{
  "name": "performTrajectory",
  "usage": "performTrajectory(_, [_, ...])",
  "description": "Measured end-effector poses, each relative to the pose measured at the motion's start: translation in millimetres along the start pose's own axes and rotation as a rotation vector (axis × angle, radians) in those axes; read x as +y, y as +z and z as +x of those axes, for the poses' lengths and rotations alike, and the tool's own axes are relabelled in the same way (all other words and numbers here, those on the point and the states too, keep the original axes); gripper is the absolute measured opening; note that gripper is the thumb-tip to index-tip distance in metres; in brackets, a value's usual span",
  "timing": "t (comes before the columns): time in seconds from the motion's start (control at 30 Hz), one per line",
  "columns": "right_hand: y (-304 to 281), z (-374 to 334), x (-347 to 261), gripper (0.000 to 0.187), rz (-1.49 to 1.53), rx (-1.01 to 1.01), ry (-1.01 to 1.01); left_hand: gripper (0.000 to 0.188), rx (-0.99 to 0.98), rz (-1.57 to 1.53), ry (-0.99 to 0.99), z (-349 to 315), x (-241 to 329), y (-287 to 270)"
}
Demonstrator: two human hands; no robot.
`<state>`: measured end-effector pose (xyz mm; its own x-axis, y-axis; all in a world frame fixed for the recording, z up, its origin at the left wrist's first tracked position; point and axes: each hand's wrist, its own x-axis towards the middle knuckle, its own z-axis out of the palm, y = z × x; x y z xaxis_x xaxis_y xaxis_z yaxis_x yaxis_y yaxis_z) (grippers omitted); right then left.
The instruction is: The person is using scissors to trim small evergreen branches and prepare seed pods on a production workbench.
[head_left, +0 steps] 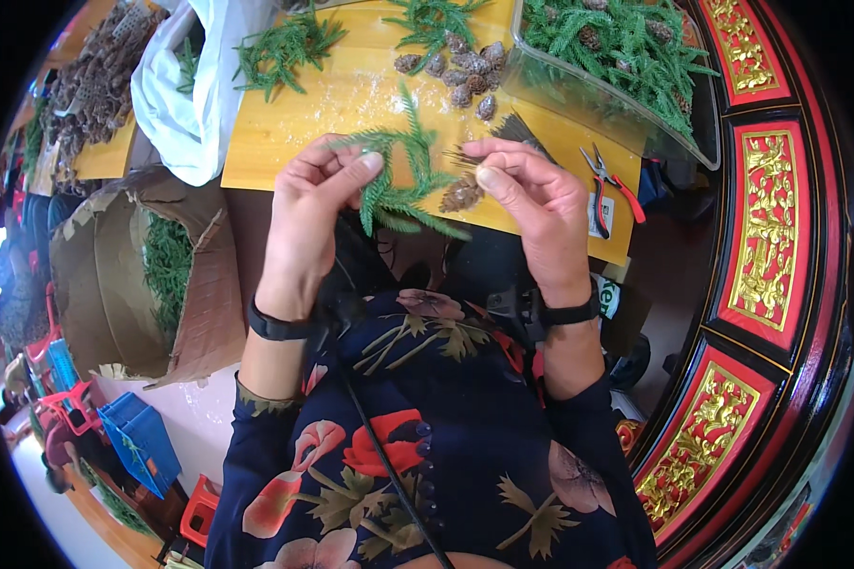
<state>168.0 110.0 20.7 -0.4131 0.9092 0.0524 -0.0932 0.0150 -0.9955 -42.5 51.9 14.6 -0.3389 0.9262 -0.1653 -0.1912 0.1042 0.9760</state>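
Note:
Above the table's near edge, my left hand (315, 194) is closed on a green artificial pine sprig (410, 156), its stem pinched between thumb and fingers. The sprig spreads toward the right, slightly blurred. My right hand (541, 204) is closed in a pinch on a brown pine cone (460, 195), which hangs tip down just right of the sprig. Thin dark wires show by the right fingertips; whether they belong to the cone I cannot tell. Several loose pine cones (471, 72) lie beyond my hands, and a bundle of dark wires (524, 135) rests behind my right hand.
On the yellow table (275, 142), red-handled pliers (626, 194) lie to the right. A clear plastic bin (626, 119) of pine sprigs and cones stands at the back right. Left are a white plastic bag (185, 114), a cardboard box (104, 284) holding greenery, and a blue crate (140, 441).

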Motion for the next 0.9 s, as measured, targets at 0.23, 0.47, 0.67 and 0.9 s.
performTrajectory(0.23, [-6, -9, -1, 0.008, 0.166, -0.013, 0.067, 0.012, -0.036, -0.464, -0.298, 1, 1, -6])
performTrajectory(0.47, [-13, -7, -7, 0.008, 0.188, -0.053, 0.063, 0.013, -0.193, -0.439, -0.458, 4, 9, -3])
performTrajectory(0.67, [-20, 5, -13, 0.009, -0.039, -0.244, -0.125, 0.022, -0.524, -0.772, -0.633, 17, -22, -19])
performTrajectory(0.9, [-3, 13, -11, 0.009, -0.321, -0.298, -0.263, 0.028, -0.399, -0.741, -0.818, 5, -12, -3])
